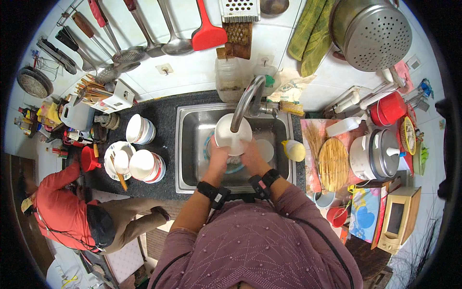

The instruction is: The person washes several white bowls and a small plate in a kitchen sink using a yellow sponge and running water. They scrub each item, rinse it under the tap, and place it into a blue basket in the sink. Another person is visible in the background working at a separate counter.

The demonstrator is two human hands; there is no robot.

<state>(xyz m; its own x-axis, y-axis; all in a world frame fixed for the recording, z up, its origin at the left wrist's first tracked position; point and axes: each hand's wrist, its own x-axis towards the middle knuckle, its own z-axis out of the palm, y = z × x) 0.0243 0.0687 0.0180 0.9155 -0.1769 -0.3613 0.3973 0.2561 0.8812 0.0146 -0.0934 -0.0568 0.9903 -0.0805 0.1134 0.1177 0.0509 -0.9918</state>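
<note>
Both my hands hold a white bowl (236,142) under the curved metal faucet (245,97), above the stainless steel sink (191,169). My left hand (218,157) grips its lower left rim, and my right hand (253,155) is at its lower right. Some fingers are hidden by the bowl or blurred. Below them in the sink, a blue-rimmed round item (236,169) is partly covered by the hands and bowl. A pale round dish (266,150) sits in the basin to the right of my right hand.
Stacked bowls (142,166) stand on the dark counter (166,133) left of the sink, beside a patterned plate (110,169) with a bowl and chopsticks. A yellow-and-white bottle (294,150) is at the sink's right rim. A person in red (65,206) stands at left. Utensils hang above.
</note>
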